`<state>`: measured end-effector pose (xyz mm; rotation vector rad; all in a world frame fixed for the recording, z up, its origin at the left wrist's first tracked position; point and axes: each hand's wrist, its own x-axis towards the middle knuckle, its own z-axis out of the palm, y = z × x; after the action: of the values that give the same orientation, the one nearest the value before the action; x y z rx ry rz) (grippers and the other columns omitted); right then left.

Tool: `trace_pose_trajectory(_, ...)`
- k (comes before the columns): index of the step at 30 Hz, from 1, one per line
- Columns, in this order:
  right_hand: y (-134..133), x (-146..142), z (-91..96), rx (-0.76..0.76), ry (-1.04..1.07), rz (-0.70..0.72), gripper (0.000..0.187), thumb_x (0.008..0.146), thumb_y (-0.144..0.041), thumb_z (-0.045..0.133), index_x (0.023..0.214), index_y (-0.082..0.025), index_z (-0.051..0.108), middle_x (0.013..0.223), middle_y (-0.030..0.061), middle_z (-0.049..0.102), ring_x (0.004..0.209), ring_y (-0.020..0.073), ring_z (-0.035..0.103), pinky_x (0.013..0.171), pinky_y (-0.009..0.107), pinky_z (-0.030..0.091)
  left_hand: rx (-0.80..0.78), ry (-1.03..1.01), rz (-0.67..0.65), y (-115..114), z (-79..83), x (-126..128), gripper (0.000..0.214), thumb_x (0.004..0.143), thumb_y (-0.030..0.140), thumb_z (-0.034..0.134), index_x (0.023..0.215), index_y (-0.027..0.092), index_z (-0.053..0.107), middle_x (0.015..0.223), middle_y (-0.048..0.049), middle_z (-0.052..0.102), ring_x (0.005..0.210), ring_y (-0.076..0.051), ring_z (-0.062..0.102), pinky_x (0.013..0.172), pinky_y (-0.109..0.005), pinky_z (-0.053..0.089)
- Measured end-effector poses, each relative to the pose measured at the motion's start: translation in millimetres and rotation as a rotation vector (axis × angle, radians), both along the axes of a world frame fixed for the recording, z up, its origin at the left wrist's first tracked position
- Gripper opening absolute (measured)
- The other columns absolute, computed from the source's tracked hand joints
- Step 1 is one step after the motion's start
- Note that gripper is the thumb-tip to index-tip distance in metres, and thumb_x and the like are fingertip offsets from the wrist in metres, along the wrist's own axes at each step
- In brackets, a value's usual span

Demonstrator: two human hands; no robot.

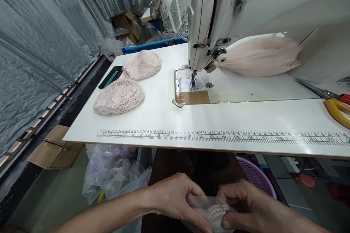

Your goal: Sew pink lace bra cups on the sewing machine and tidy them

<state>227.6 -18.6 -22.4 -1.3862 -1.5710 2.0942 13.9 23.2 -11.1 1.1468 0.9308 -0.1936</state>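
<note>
Below the table's front edge, over my lap, both hands hold a pale piece of lace fabric (pixel 214 213) with a scalloped, holed edge and sheer material around it. My left hand (pixel 179 198) grips its left side between thumb and fingers. On the right side, the thumb and bent fingers of my right hand (pixel 246 204) pinch the lace edge. The lower part of the piece runs out of the picture. Above the hands stands a white sewing machine (pixel 202 25), its presser foot (pixel 193 80) over the metal needle plate, with no fabric under it.
Two pink lace pieces (pixel 119 96) and a dark phone-like object (pixel 111 77) lie on the white table (pixel 153 120) at left. Pink sheer fabric (pixel 262 56) sits under the machine arm. Yellow-handled scissors (pixel 337 111) lie at right. Below are plastic bags (pixel 112 174) and a purple basket (pixel 258 174).
</note>
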Motion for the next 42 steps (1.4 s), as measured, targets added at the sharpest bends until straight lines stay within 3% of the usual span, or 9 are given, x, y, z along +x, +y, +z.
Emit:
trace_pose_trajectory(3, -2, 1, 3.4, 0.022, -0.009, 0.008, 0.010, 0.068, -0.026, 0.063, 0.067, -0.018, 0.058, 0.063, -0.0045, 0.053, 0.061, 0.0111, 0.046, 0.055, 0.019, 0.034, 0.016, 0.003, 0.019, -3, -4.5, 4, 0.052, 0.040, 0.055, 0.084, 0.068, 0.014, 0.072, 0.052, 0.0069, 0.049, 0.051, -0.005, 0.038, 0.047, -0.015, 0.028)
trace_pose_trajectory(9, -2, 6, -3.3, 0.018, 0.014, 0.016, 0.013, 0.072, -0.032, 0.066, 0.072, -0.018, 0.066, 0.070, -0.0021, 0.063, 0.068, 0.0137, 0.055, 0.060, 0.020, 0.039, -0.044, -0.032, 0.056, -5, -4.4, 0, 0.052, 0.044, 0.055, 0.084, 0.074, 0.014, 0.074, 0.063, 0.0032, 0.061, 0.055, -0.007, 0.048, 0.053, -0.016, 0.036)
trace_pose_trajectory(15, -2, 7, -6.2, 0.002, 0.056, -0.001, 0.013, 0.073, -0.030, 0.067, 0.070, -0.018, 0.065, 0.067, -0.0028, 0.062, 0.064, 0.0118, 0.053, 0.058, 0.019, 0.038, -0.001, -0.035, 0.043, -6, -5.1, -2, 0.050, 0.046, 0.054, 0.084, 0.074, 0.014, 0.075, 0.063, 0.0026, 0.062, 0.056, -0.007, 0.049, 0.052, -0.016, 0.035)
trace_pose_trajectory(26, -4, 7, -17.1, 0.036, 0.065, -0.010, 0.028, 0.074, -0.046, 0.067, 0.076, -0.018, 0.071, 0.067, -0.0011, 0.059, 0.066, 0.0134, 0.053, 0.060, 0.020, 0.040, 0.049, -0.022, 0.038, -7, -8.6, 0, 0.050, 0.045, 0.057, 0.083, 0.074, 0.017, 0.076, 0.059, 0.0043, 0.059, 0.055, -0.006, 0.047, 0.050, -0.014, 0.033)
trace_pose_trajectory(31, 5, 5, -1.6, 0.015, -0.015, -0.054, 0.035, 0.070, -0.057, 0.068, 0.072, -0.022, 0.073, 0.069, 0.0002, 0.060, 0.070, 0.0175, 0.053, 0.063, 0.024, 0.041, 0.012, -0.055, 0.058, -3, -4.2, -7, 0.048, 0.045, 0.056, 0.083, 0.076, 0.019, 0.077, 0.062, 0.0029, 0.065, 0.058, -0.009, 0.054, 0.057, -0.015, 0.041)
trace_pose_trajectory(36, 21, 7, 24.8, -0.049, 0.148, -0.009, 0.040, 0.073, -0.058, 0.068, 0.069, -0.019, 0.062, 0.065, -0.0033, 0.052, 0.062, 0.0115, 0.044, 0.060, 0.021, 0.036, -0.098, -0.236, 0.094, 9, 13.5, -20, 0.053, 0.043, 0.057, 0.083, 0.081, 0.020, 0.077, 0.070, 0.0014, 0.070, 0.067, -0.011, 0.062, 0.075, -0.019, 0.049)
trace_pose_trajectory(42, 33, 4, 39.2, 0.136, 0.121, 0.085, 0.039, 0.084, -0.058, 0.057, 0.073, -0.021, 0.058, 0.068, -0.0035, 0.048, 0.065, 0.0125, 0.041, 0.060, 0.022, 0.033, 0.025, -0.352, 0.147, 14, 25.8, -40, 0.056, 0.048, 0.060, 0.080, 0.086, 0.019, 0.076, 0.072, 0.0000, 0.071, 0.067, -0.010, 0.062, 0.075, -0.018, 0.050)
